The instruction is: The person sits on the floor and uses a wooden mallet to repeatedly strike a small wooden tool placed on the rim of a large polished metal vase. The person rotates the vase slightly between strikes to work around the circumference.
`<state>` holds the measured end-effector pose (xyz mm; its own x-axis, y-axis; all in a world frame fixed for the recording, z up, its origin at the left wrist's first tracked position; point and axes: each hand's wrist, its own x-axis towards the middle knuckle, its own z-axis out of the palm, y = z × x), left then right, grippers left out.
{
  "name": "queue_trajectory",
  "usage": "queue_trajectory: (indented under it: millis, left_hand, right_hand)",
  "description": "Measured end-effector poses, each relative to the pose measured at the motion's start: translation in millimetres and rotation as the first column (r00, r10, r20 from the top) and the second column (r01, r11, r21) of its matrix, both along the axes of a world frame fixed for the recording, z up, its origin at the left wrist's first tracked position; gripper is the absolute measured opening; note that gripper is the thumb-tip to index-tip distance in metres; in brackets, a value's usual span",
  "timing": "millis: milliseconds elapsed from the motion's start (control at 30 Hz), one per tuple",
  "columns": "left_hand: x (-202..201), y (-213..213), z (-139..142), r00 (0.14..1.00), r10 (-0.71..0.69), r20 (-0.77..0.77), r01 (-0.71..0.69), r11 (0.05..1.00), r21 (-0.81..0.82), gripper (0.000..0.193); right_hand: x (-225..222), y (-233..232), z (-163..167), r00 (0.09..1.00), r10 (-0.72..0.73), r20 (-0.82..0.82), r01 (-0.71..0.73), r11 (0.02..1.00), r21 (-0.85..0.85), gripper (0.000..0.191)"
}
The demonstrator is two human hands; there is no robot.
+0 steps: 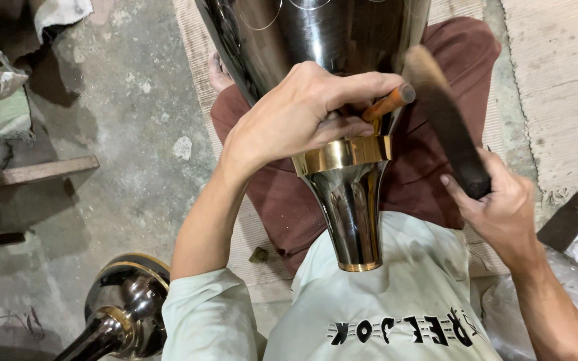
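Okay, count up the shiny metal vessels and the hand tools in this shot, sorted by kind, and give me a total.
Polished dark metal vessels with brass bands: 2, the large one on the lap under the left hand, and another on the floor at lower left.
Orange-handled tools: 1, in the left hand.
Dark wooden mallets: 1, in the right hand.
Total: 4

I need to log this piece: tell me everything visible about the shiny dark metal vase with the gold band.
The shiny dark metal vase with the gold band lies across the person's lap, narrow gold-rimmed end toward their chest, wide body running out of view. Its mirror-like surface shows thin engraved lines. The left hand rests on it, holding an orange-handled tool against it.
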<state>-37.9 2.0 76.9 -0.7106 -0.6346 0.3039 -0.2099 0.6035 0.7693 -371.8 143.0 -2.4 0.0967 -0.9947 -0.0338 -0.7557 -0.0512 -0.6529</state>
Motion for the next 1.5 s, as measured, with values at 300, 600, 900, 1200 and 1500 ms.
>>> queue_trajectory:
  millis: [300, 600, 900, 1200, 1500]
  left_hand:
    - [-7.3, -10.2, 3.7, 0.988, -0.156, -0.001, 0.156, 0.988, -0.004, 0.047]
    - [-4.8, -13.3, 8.3, 0.979, -0.192, 0.066, 0.188, 0.98, 0.068, 0.04]
    - [8.5, 15.2, -7.2, 0.992, 0.127, 0.021, -0.128, 0.989, 0.078, 0.043]
    - [12.5, 28.5, -15.2, 0.967, 0.245, -0.065, -0.241, 0.968, 0.063, 0.04]
    - [-1.1, 60.4, -35.5, 0.771, 0.586, -0.25, -0.553, 0.811, 0.192, 0.039]
  right_hand:
    - [-25.2, 12.2, -10.6, 0.998, 0.003, 0.069, 0.014, 0.971, -0.239, 0.025]
    - [-19.9, 10.6, 6.0, 0.979, 0.013, -0.201, -0.079, 0.943, -0.324, 0.039]
    - [-75.3, 1.6, 2.9, 1.0, 0.001, 0.018, -0.003, 0.997, 0.08, 0.031]
    - [-101.4, -36.6, -11.5, 0.987, 0.119, 0.111, -0.132, 0.984, 0.123, 0.021]
    - [-89.9, -62.4, 10.3, 0.977, 0.162, 0.137, -0.176, 0.979, 0.1, 0.014]
